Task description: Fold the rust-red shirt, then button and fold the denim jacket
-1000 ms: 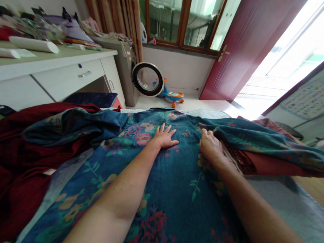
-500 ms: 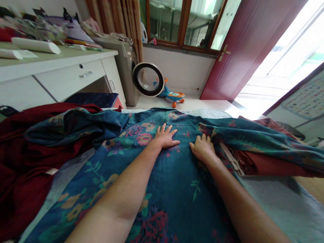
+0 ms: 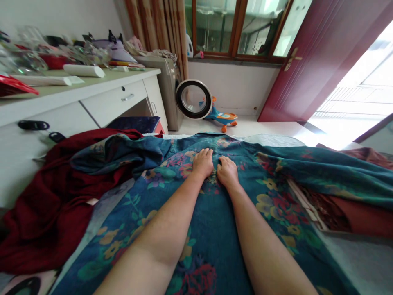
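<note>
A blue floral garment (image 3: 215, 229) lies spread over the bed in front of me, collar end away from me. My left hand (image 3: 203, 162) rests flat on it near the collar, fingers together and stretched out. My right hand (image 3: 227, 171) lies flat right beside the left, almost touching it, fingers extended on the cloth. Neither hand grips anything. One sleeve (image 3: 325, 172) runs off to the right, the other sleeve (image 3: 123, 149) is bunched at the left.
A dark red garment (image 3: 52, 205) is heaped at the left. A white desk (image 3: 92, 98) with drawers and clutter stands beyond it. A washing machine (image 3: 184, 96), a toy ride-on (image 3: 222, 118) and an open red door (image 3: 310, 57) are farther back.
My right hand has slid left across the garment from its right edge to sit beside my left hand. The view has shifted slightly, showing more of the desk.
</note>
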{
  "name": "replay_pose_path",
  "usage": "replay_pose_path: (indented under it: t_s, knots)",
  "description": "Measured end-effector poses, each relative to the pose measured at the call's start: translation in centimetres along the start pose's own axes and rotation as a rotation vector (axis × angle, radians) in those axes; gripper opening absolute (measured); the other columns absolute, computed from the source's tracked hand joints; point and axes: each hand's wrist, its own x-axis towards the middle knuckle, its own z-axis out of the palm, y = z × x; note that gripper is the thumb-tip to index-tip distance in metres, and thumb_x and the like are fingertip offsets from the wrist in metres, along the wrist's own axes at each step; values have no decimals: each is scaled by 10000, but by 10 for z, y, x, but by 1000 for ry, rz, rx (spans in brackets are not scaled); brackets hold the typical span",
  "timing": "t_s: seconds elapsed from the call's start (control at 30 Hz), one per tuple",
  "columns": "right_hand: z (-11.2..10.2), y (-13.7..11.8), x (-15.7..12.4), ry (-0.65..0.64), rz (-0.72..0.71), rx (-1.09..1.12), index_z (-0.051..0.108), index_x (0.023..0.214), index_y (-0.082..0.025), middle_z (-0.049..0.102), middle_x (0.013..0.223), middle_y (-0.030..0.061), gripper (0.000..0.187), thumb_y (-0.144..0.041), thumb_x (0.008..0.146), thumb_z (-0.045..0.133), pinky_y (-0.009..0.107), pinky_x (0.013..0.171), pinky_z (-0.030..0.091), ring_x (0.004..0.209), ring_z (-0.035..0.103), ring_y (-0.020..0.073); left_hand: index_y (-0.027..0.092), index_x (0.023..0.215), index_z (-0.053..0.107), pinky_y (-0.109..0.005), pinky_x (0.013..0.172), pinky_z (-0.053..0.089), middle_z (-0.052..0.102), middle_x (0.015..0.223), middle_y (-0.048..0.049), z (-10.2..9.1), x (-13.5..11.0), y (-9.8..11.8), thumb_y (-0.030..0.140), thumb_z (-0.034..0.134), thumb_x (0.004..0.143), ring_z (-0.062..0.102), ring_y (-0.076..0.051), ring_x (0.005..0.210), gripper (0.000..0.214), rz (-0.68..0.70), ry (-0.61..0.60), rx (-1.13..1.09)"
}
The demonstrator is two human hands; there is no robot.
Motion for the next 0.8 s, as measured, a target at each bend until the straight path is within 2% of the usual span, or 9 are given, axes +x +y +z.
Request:
replay_pose_path:
  t_s: [0.1, 0.2, 0.27, 0.33, 0.47, 0.57, 0.67, 0.73, 0.8]
  knots:
    - [0, -2, -3, -67, -14, -89, 506, 1380, -178, 391, 1538, 94, 476, -321, 950, 361, 483, 1153, 222, 1423, 311, 289, 252, 1416, 435, -519, 1172, 218, 444, 1501, -77, -5, 0, -14, 445, 324, 945, 321, -269, 1417, 521, -164, 16, 64]
    - [-2, -9, -4, -109, 27, -119, 453, 1428, -197, 326, 1573, 91, 525, -413, 963, 343, 513, 1152, 198, 1445, 263, 301, 307, 1459, 390, -639, 1160, 121, 315, 1584, -53, -7, 2, -24, 620, 280, 902, 199, -334, 1470, 649, -281, -60, 85]
    - [-2, -12, -3, -110, 47, -128, 430, 1444, -188, 306, 1579, 108, 559, -452, 958, 349, 534, 1148, 191, 1451, 245, 312, 339, 1490, 335, -683, 1142, 82, 252, 1610, -33, -6, 3, -27, 658, 237, 887, 133, -345, 1488, 690, -305, -102, 82]
    - [-2, -13, -4, -94, 18, -126, 409, 1457, -182, 287, 1587, 112, 552, -414, 960, 355, 534, 1154, 177, 1460, 225, 298, 341, 1506, 305, -712, 1125, 69, 220, 1620, -31, -4, 4, -28, 666, 207, 884, 104, -354, 1492, 709, -304, -118, 84]
    - [0, -14, -4, -115, -180, -62, 386, 1472, -207, 293, 1590, 54, 515, -305, 970, 333, 451, 1176, 177, 1462, 237, 213, 305, 1509, 314, -730, 1103, 112, 233, 1615, -64, -3, 1, -26, 655, 167, 899, 139, -376, 1477, 718, -275, -122, 95]
    - [0, -15, -5, -149, -217, -49, 411, 1460, -213, 321, 1579, 37, 517, -397, 983, 331, 452, 1180, 172, 1449, 268, 226, 305, 1432, 441, -681, 1079, 251, 397, 1536, -85, -12, 3, -32, 633, 264, 899, 315, -378, 1399, 650, -204, -80, 138]
    - [1, -16, -5, -146, -205, -60, 394, 1474, -209, 299, 1587, 40, 562, -464, 975, 347, 470, 1177, 168, 1454, 253, 247, 255, 1219, 638, -496, 1032, 414, 608, 1310, -91, -35, 16, -51, 516, 431, 872, 533, -314, 1200, 481, -63, -104, 185]
    - [1, -16, -5, -149, -202, -64, 385, 1480, -210, 294, 1589, 41, 571, -469, 971, 357, 472, 1175, 167, 1455, 248, 249, 258, 1105, 692, -340, 1037, 422, 651, 1235, -47, -54, 28, -72, 368, 437, 884, 570, -224, 1153, 356, -23, -110, 189]
    - [1, -17, -5, -149, -195, -66, 383, 1482, -213, 295, 1590, 41, 572, -466, 969, 363, 468, 1175, 162, 1455, 246, 247, 218, 1193, 647, -333, 1071, 384, 591, 1334, -68, -71, 40, -96, 273, 408, 893, 521, -224, 1229, 387, -50, -49, 215]
